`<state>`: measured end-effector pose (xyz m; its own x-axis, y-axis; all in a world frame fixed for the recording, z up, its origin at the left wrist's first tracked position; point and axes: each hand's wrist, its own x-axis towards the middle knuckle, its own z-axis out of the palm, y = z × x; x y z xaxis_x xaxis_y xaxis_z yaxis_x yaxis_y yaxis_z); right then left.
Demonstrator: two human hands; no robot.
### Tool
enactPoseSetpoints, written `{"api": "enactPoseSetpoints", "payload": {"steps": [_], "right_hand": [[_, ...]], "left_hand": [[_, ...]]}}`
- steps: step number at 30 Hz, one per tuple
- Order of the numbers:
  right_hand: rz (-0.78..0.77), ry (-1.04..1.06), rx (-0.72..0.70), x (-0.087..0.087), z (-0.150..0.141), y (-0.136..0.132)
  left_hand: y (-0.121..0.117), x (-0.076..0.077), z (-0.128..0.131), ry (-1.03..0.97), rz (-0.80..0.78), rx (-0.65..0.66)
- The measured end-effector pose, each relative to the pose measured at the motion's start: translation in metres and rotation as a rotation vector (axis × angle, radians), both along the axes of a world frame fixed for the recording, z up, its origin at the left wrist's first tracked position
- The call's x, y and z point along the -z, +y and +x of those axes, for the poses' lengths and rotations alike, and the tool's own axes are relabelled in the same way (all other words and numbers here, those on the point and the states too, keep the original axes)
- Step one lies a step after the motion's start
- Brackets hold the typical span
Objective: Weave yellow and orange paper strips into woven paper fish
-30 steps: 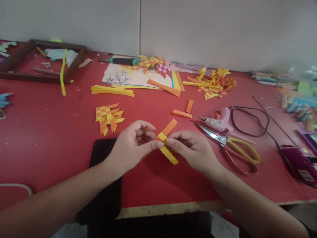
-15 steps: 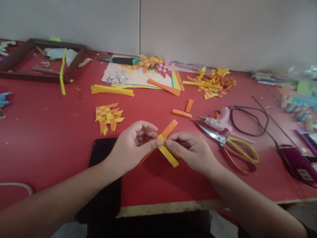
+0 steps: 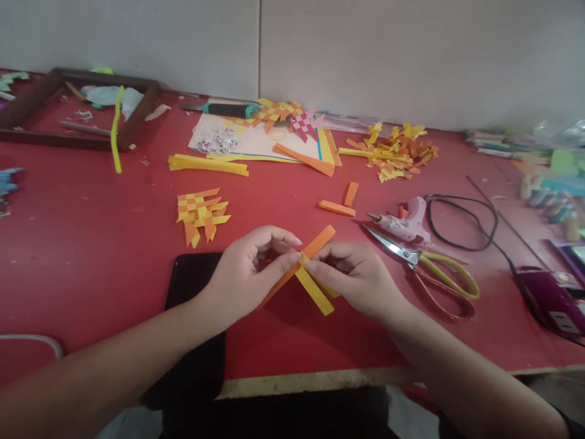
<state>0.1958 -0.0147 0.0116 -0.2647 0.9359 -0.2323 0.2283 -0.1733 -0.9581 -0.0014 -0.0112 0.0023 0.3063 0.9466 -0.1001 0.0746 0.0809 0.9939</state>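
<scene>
Orange and yellow paper strips cross each other between my hands, just above the red table. My left hand (image 3: 258, 262) pinches the crossing, thumb on top, with an orange strip (image 3: 320, 241) running out up to the right and down to the left. My right hand (image 3: 351, 268) is closed on the same crossing from the other side, thumb tip on the yellow strip (image 3: 317, 292). Further yellow ends stick out beneath the right fingers. The fingertips under the paper are partly hidden. A woven orange and yellow paper fish (image 3: 201, 213) lies beyond my left hand.
Scissors (image 3: 411, 259) and a pink glue gun (image 3: 404, 222) with a black cord lie at the right. A black tablet-like slab (image 3: 187, 317) sits under my left forearm. Loose orange strips (image 3: 338, 208), yellow strips (image 3: 208, 165), a scrap pile (image 3: 402, 149) and a wooden frame (image 3: 55, 140) lie farther back.
The crossed strips have turned slightly and shifted a little right, and the yellow ends reach lower. Both hands keep their pinch; the left has moved slightly to the right.
</scene>
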Motion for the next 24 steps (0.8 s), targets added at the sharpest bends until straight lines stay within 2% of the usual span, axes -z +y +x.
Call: {"api": "enactPoseSetpoints", "payload": {"steps": [10,24], "right_hand": [[0.021,0.021,0.065,-0.0030,-0.0014,0.0024],[-0.009,0.034,0.040,0.0007,-0.0004,0.0009]], "left_hand": [[0.0019,-0.0017,0.0030,-0.136,-0.212,0.000],[0.0022,0.0004,0.0022,-0.122,-0.210,0.008]]}}
